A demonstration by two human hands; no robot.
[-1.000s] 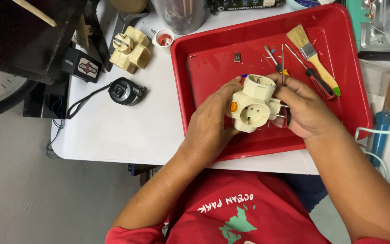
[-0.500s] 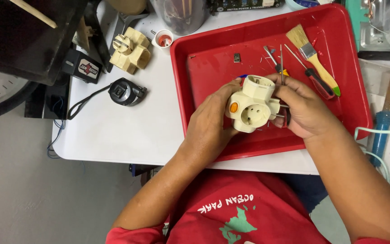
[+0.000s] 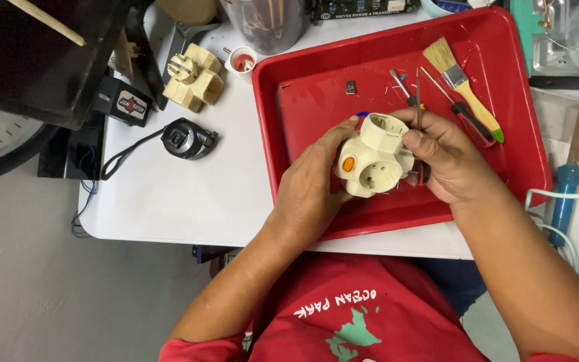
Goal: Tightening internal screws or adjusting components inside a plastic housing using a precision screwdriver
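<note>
Both hands hold a cream multi-socket adapter (image 3: pixel 373 157) with an orange button just above the red tray (image 3: pixel 316 100). My left hand (image 3: pixel 309 191) cups its left side, fingertips on the top edge. From the right, my right hand (image 3: pixel 450 161) grips it with the thumb pressed on the upper socket. A thin screwdriver (image 3: pixel 418 94) is tucked in the same hand; its shaft sticks up past the thumb and a bit of red handle shows below the adapter.
In the tray lie a paintbrush (image 3: pixel 464 84), a red-handled screwdriver (image 3: pixel 467 122), a small screwdriver (image 3: pixel 402 84) and a tiny metal part (image 3: pixel 350 86). On the white table (image 3: pixel 169 194) sit a second cream adapter (image 3: pixel 192 77), a black round device (image 3: pixel 185 139), a small cup (image 3: pixel 241 60) and a blue-handled tool (image 3: pixel 564 194).
</note>
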